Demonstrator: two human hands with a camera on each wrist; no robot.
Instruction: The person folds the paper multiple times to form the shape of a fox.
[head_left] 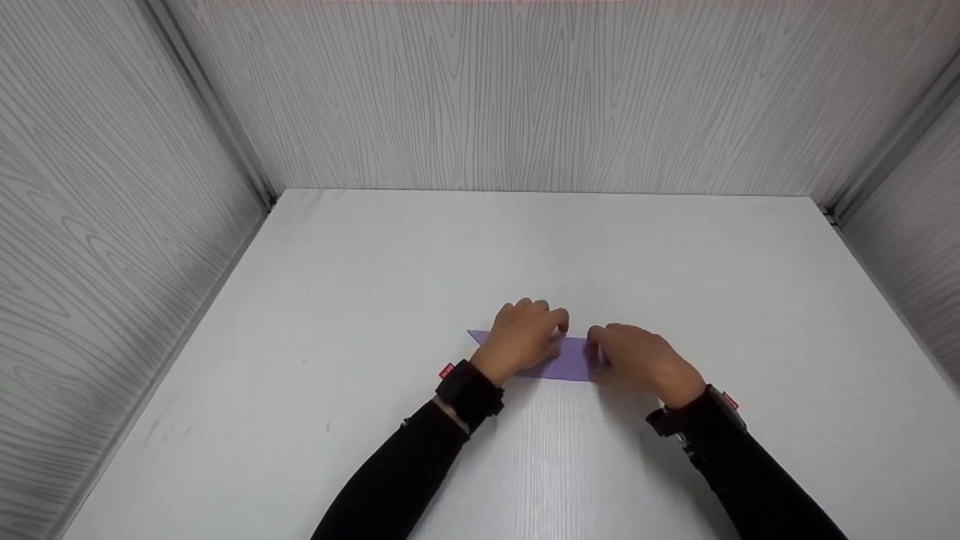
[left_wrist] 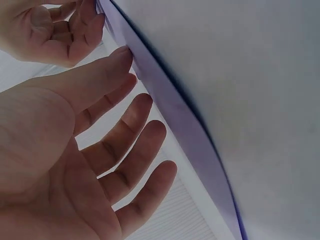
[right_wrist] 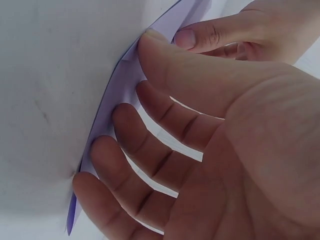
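Observation:
A strip of folded purple paper (head_left: 566,360) lies on the white table, its pointed left end (head_left: 475,334) showing past the left wrist. Over its middle and left part, my left hand (head_left: 526,335) bends its fingers down to the sheet. In the left wrist view, that hand's thumb (left_wrist: 121,60) touches the paper, with the index fingertip close beside it. My right hand (head_left: 637,356) grips the strip's right end, covering it from above. From the right wrist, the thumb (right_wrist: 160,55) is seen at the paper's edge and the curved fingertips rest along it.
The white table (head_left: 360,300) spreads around both hands. Wood-grained panels stand at the back (head_left: 525,97), at the left (head_left: 97,225) and at the right (head_left: 915,225). Black straps circle the left wrist (head_left: 469,394) and the right wrist (head_left: 705,420).

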